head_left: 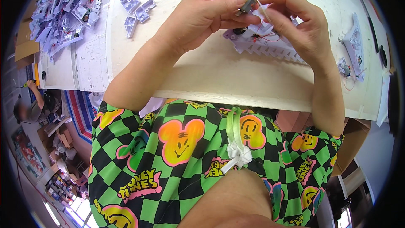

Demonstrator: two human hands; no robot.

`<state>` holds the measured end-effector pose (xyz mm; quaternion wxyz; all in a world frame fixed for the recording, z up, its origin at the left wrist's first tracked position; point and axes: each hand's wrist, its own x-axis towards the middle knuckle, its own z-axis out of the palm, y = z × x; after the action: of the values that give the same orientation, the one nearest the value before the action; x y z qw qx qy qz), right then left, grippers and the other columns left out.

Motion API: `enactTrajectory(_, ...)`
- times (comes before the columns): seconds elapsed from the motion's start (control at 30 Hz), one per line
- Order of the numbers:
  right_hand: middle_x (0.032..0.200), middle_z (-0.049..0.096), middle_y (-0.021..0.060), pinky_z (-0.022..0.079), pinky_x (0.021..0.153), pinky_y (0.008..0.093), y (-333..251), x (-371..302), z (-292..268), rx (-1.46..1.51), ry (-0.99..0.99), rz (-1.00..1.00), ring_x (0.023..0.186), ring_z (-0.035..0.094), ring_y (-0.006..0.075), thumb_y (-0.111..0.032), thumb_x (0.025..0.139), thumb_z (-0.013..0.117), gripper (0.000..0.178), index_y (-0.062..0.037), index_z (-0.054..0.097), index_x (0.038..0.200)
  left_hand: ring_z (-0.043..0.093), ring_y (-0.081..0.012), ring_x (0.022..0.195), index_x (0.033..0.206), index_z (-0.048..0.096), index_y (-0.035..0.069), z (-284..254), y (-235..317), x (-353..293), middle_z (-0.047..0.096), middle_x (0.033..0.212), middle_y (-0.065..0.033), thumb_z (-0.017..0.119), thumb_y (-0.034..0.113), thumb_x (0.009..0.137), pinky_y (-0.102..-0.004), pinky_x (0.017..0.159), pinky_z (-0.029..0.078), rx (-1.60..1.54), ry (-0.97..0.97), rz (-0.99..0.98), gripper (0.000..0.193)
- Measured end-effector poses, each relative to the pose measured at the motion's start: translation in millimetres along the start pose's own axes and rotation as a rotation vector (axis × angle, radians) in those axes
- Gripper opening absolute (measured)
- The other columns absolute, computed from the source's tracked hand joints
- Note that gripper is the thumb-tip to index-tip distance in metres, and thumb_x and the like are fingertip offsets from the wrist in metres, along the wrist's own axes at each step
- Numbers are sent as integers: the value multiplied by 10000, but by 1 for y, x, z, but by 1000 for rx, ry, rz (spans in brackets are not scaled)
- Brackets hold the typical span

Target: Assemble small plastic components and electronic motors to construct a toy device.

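My left hand [202, 17] pinches a small grey metal motor with a blue end cap [248, 3] between thumb and fingers. Close beside it, my right hand [303, 24] has its fingers closed at a thin white strip [264, 12] that reaches up to the motor's blue end. What else the right fingers grip is hidden behind the thumb. Under both hands, a pale lilac plastic housing [263, 52] with a saw-toothed edge lies on the table. Thin red wires [270, 39] and a dark round part [239, 31] show on it.
A large heap of similar lilac housings [67, 12] covers the table's far left. Several small plastic parts [131, 6] lie beside it. To the right rest another housing [354, 44] and a small wired part [344, 66]. Another person [31, 105] is at the far left.
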<state>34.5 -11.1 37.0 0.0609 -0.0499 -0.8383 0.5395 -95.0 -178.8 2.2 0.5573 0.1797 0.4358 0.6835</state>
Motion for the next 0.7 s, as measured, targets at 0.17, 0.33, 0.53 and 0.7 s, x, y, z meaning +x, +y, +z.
enactTrajectory(0.17, 793, 622, -6, 399, 599, 194, 6, 0, 1, -154, 27, -75, 696, 533, 48, -52, 825, 644, 124, -35, 642, 948, 669, -206, 922, 1207, 536, -22, 5, -4, 2, 650, 1035, -122, 582, 165, 902, -289, 849, 511, 4, -6, 2, 361)
enactTrajectory(0.33, 795, 623, -1, 391, 602, 215, 1, 1, 5, -364, 115, -222, 699, 546, 75, -62, 749, 713, 189, -48, 641, 923, 667, -203, 915, 1208, 530, -34, 2, -4, 1, 649, 1034, -131, 577, 149, 902, -295, 858, 510, 10, -34, 4, 360)
enactTrajectory(0.53, 830, 630, 9, 397, 624, 232, 0, 2, 6, -435, 179, -347, 748, 567, 101, -87, 712, 747, 276, -49, 631, 960, 643, -199, 974, 1216, 525, -45, 9, 0, -1, 642, 1057, -139, 557, 133, 911, -309, 899, 498, -27, -68, 59, 354)
enactTrajectory(0.7, 845, 637, 21, 413, 635, 235, 1, 1, 8, -419, 196, -345, 763, 579, 107, -107, 713, 762, 295, -44, 632, 971, 593, -243, 1081, 1294, 439, -56, 11, 0, -4, 569, 1204, -172, 461, 143, 960, -385, 963, 466, 31, -76, 16, 389)
